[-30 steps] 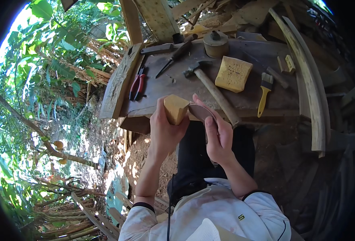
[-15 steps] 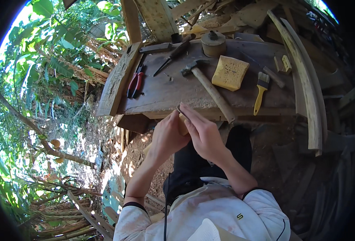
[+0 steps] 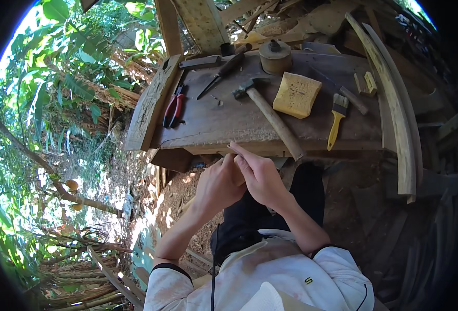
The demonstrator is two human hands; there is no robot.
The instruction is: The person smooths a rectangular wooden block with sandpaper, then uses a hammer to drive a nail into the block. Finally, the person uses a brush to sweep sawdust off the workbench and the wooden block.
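In front of my lap, just short of the workbench's near edge, my two hands meet. My left hand [image 3: 218,180] is closed round a pale piece of wood [image 3: 189,204], whose end shows below the left wrist; the rest is mostly covered by my fingers. My right hand [image 3: 262,178] presses against the top of the left one, its index finger stretched forward and its thumb bent in. What lies under its fingers is hidden. Closest on the bench is a hammer [image 3: 274,122], its wooden handle pointing toward me.
On the wooden workbench [image 3: 208,124] lie red-handled pliers [image 3: 174,110], a screwdriver-like tool [image 3: 223,71], a yellow block [image 3: 297,95], a yellow-handled brush [image 3: 336,120] and a round tin [image 3: 275,57]. Long curved wooden strips [image 3: 395,103] lean across its right end.
My right hand has slid slightly back toward me and down. A thin dark-edged thing seen at its fingertips before is now hidden. The bench tools stay put.
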